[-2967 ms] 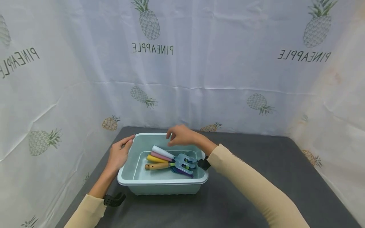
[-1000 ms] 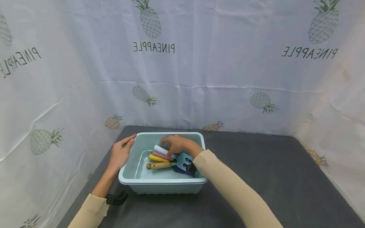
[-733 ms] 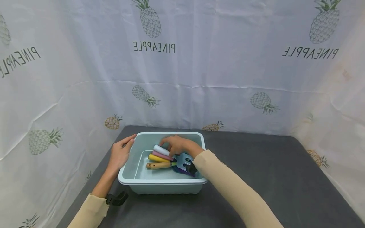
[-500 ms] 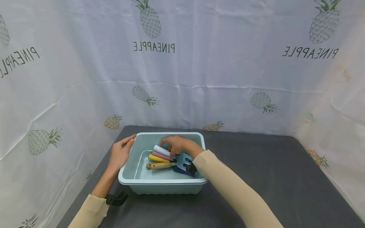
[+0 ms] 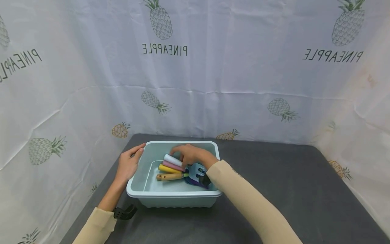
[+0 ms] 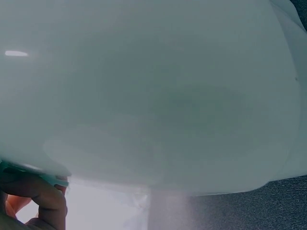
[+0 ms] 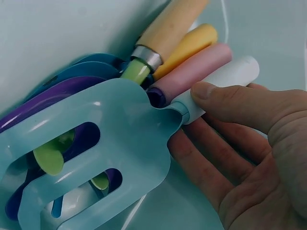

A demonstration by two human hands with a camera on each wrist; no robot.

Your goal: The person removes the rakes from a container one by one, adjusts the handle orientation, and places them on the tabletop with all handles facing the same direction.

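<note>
My right hand (image 5: 188, 155) reaches into a pale blue-green basin (image 5: 173, 194). In the right wrist view, its thumb lies on the white handle of a light blue hand fork (image 7: 122, 124), with fingers underneath, pinching it near the neck. The fork lies on top of other tools, prongs away from the hand. Beside its handle are a pink handle (image 7: 194, 72), a yellow handle (image 7: 189, 48) and a wooden handle (image 7: 170, 26); purple and blue blades (image 7: 62, 93) show under the fork. My left hand (image 5: 128, 165) grips the basin's left rim, its fingers partly hidden.
The basin stands on a dark grey table (image 5: 274, 183), towards its left side. Behind and at both sides hangs a white pineapple-print cloth (image 5: 231, 67). Black straps (image 5: 125, 212) are at both wrists.
My right hand has come down from above the basin's back rim onto the fork's white handle. It has barely moved over the last second. The left hand keeps its place on the rim.
</note>
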